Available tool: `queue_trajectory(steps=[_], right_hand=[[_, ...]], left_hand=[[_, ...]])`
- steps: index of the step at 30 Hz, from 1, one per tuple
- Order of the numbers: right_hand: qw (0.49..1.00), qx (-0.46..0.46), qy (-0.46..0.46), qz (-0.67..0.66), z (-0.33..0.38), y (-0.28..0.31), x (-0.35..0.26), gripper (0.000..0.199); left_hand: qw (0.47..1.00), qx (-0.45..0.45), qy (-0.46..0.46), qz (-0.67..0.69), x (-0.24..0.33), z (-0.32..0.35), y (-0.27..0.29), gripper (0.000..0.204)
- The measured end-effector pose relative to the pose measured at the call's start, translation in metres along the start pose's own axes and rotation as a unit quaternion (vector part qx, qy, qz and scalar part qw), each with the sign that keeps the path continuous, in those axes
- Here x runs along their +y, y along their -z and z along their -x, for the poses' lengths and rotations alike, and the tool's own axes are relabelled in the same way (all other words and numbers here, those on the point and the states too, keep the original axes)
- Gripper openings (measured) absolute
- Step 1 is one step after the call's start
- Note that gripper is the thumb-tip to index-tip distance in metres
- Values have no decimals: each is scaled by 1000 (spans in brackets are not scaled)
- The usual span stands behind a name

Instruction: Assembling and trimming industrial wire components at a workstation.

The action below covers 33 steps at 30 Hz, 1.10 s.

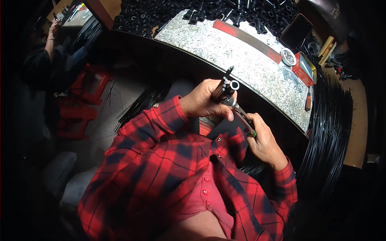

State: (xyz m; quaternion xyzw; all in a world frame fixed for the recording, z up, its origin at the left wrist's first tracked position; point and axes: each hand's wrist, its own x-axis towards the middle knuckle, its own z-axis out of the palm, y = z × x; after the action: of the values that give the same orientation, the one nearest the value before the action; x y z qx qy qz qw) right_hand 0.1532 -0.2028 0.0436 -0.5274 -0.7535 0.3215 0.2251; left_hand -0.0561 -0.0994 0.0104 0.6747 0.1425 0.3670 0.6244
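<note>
Right, one bundle of thin black rods [223, 86] sits in the left hand [203, 102], fingers curled fully round it, ends pointing up toward the bench; the rods are too tightly packed to count. One metal tool with a green-tipped handle [243, 117] runs from the bundle down into the right hand [263, 140], which is closed round the handle. Just beyond both hands lies one speckled metal bench top [241, 60]. Further off, past the right hand: one round tin [288, 56], one red box [303, 69], and a heap of black tubes [225, 12].
</note>
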Motion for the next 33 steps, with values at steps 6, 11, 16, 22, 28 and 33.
queue_trajectory(steps=[6,11,16,22,28,33], right_hand=[[999,15,-32,-31,-10,-15,3,13],[998,45,-40,9,-16,-18,5,15],[988,104,-6,115,-20,-12,23,15],[943,218,20,252,-39,43,40,10],[901,258,-171,303,-89,128,87,11],[862,232,-218,394,-129,151,108,21]], left_hand=[[994,64,16,82,-5,8,-6,31],[988,102,16,112,-7,12,-7,31],[990,130,-12,49,-14,12,-5,37],[986,165,37,-12,-17,16,-2,45],[992,119,29,-4,-19,19,-8,58],[994,89,40,-50,-17,23,-12,68]])
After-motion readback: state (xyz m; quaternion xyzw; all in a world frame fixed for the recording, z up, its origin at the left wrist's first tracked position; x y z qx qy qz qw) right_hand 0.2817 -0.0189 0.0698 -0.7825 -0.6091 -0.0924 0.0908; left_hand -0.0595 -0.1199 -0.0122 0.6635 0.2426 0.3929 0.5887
